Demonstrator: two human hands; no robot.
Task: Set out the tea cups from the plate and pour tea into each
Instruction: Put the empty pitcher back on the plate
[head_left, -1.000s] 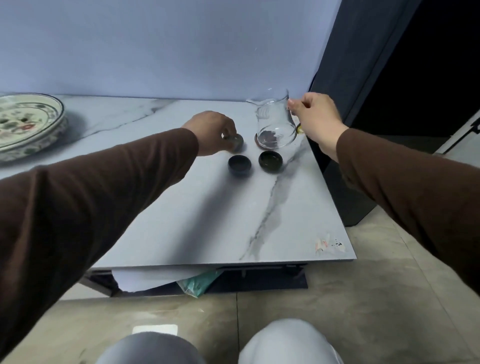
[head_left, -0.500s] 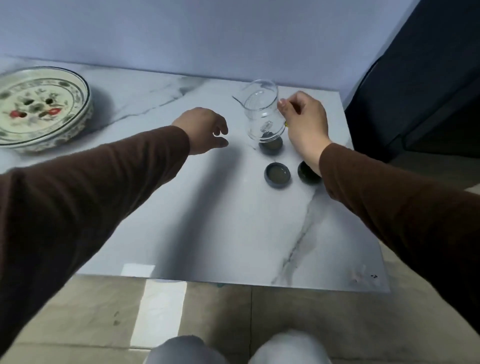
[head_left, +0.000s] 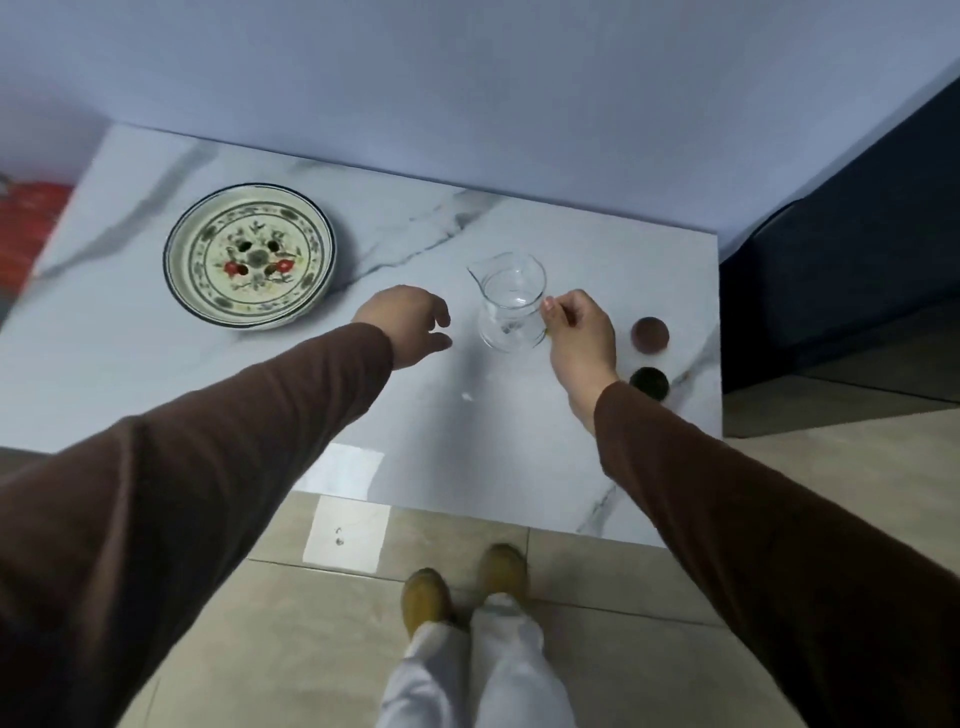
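We grip the pitcher (head_left: 511, 306) by its handle with our right hand (head_left: 579, 338) — ready to pour — while our left hand (head_left: 410, 325) hovers loosely open, cups (head_left: 649, 335) set clear beside it.

Both our arms reach toward 12 o'clock; our left hand (head_left: 410, 325) hangs loosely spread, our right hand (head_left: 579, 338) pinched closed.
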